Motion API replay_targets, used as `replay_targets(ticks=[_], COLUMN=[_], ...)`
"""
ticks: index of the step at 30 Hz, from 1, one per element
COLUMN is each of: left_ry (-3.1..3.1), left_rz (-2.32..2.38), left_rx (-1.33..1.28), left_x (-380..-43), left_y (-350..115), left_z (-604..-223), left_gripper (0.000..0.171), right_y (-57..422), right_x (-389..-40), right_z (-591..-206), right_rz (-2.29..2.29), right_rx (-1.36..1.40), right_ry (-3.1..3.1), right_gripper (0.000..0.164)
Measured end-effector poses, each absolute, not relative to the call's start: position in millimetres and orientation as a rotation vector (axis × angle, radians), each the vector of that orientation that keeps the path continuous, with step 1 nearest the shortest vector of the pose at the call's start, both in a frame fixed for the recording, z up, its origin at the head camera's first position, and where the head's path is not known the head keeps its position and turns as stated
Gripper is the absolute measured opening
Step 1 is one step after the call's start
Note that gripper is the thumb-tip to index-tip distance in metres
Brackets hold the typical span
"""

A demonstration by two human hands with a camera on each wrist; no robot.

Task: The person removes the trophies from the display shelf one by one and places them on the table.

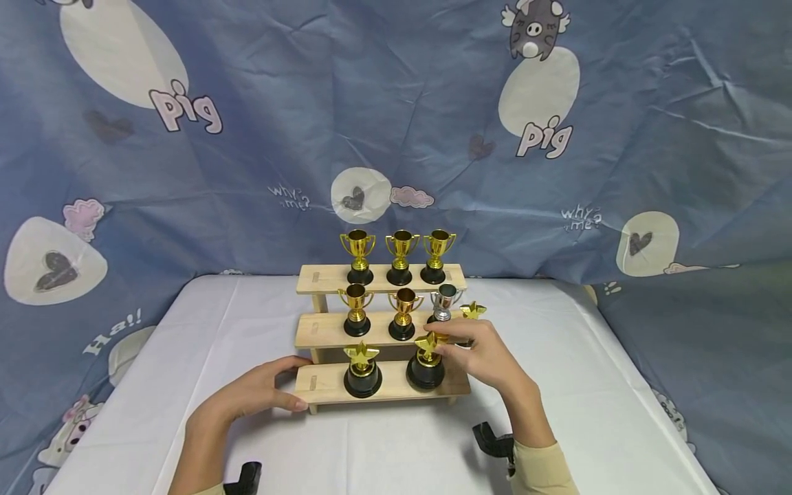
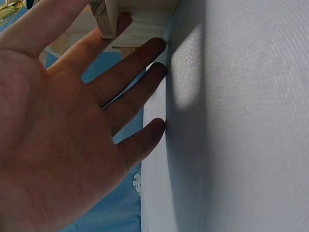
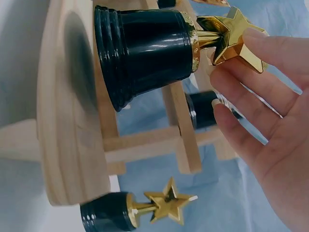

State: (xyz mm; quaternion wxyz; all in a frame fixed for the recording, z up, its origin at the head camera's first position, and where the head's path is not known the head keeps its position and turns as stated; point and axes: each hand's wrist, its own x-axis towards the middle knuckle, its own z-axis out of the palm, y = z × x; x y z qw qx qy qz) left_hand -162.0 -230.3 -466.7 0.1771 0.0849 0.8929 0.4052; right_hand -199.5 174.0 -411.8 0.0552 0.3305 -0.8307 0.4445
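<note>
My right hand [image 1: 473, 350] pinches the gold star of a star trophy [image 1: 425, 371] between thumb and fingers. Its black round base is close over the right part of the lowest plank [image 1: 396, 390] of a wooden three-tier stand. In the right wrist view, the thumb lies on the star [image 3: 236, 41]. Another star trophy [image 1: 362, 378] stands left of it on the same plank. My left hand [image 1: 247, 393] is at the plank's left end, thumb by the front corner and fingers by the back one. The left wrist view shows its fingers spread and nearly straight beside the plank end [image 2: 107, 21].
Three gold cups [image 1: 401, 254] line the top plank [image 1: 322, 278]. On the middle plank [image 1: 322, 333] stand two gold or bronze cups [image 1: 404, 309] and a silver cup [image 1: 443, 302], partly hidden. A third star trophy [image 3: 166, 203] is past the stand's right end. White cloth [image 1: 588, 385] covers the table.
</note>
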Motion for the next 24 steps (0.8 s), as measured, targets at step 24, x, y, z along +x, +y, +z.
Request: replay_targets(ticks=[24], left_ry=[2.493], left_rz=[1.149], left_rx=[0.231], left_x=[-162], left_y=[-231], left_z=[-468], left_gripper=[0.075], right_y=[199], right_x=[-200], right_z=[-404], right_rz=[1.271], right_rx=[0.933], right_ry=[-2.537], right_gripper=[0.035])
